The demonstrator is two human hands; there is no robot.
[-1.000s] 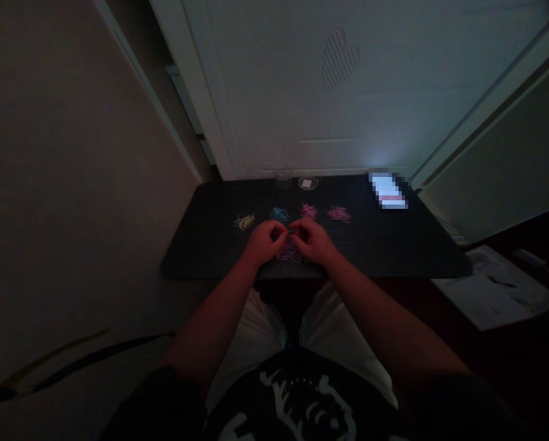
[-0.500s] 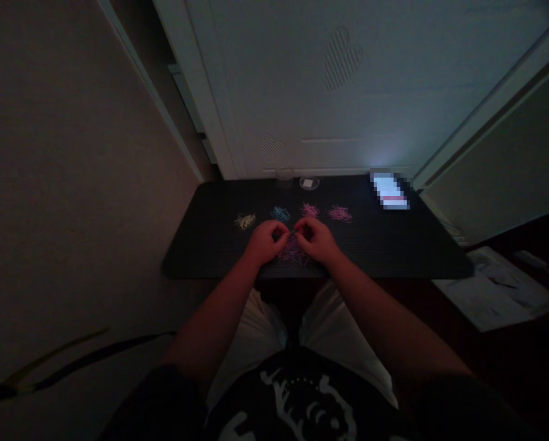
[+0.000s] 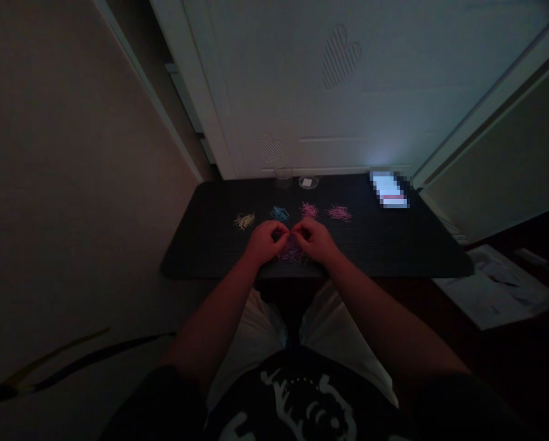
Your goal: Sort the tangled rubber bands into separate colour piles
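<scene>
Left hand (image 3: 262, 244) and right hand (image 3: 319, 242) drew closer over the near pile (image 3: 292, 252), suggesting work there, their grip too dim to tell.

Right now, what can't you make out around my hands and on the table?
In the head view:
Anything pinched between the left hand and right hand: too small and dark.
Parts of the purplish pile: hidden by both hands.
The content of the bright screen: pixelated.
Any marks on the white square: too small.
</scene>
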